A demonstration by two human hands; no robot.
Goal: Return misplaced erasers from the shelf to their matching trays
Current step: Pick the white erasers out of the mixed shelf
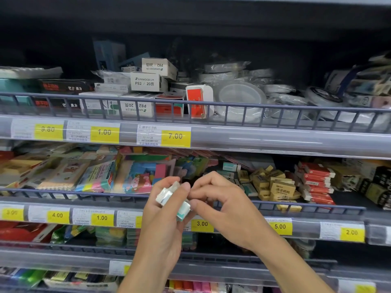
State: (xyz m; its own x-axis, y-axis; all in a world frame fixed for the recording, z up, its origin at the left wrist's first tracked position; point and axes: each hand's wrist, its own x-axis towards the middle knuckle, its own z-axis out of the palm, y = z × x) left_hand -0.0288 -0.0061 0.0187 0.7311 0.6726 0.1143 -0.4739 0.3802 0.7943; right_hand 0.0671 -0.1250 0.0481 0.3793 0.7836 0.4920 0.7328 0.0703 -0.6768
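The shelf [275, 142] unit fills the view, with 4 wire-fronted tiers and yellow price tags along each front edge. On the second tier from the top, colourful sticky-note packs [118, 176] lie toward the left end, and toward the right end sit piles of yellow-sleeved erasers [279, 187] and red-sleeved erasers [317, 178], with a few pale green-sleeved erasers [230, 167] between. In front of that tier's front edge, the left hand [163, 212] grips a small stack of white erasers [172, 199] with green trim, fingers curled round it. The right hand [220, 199] pinches at the stack's right side, touching it. To do this well, I would judge: peel 1 eraser off cleanly, keep the rest clamped, check its sleeve against the green-sleeved pile, then set it there, not among the yellow ones.
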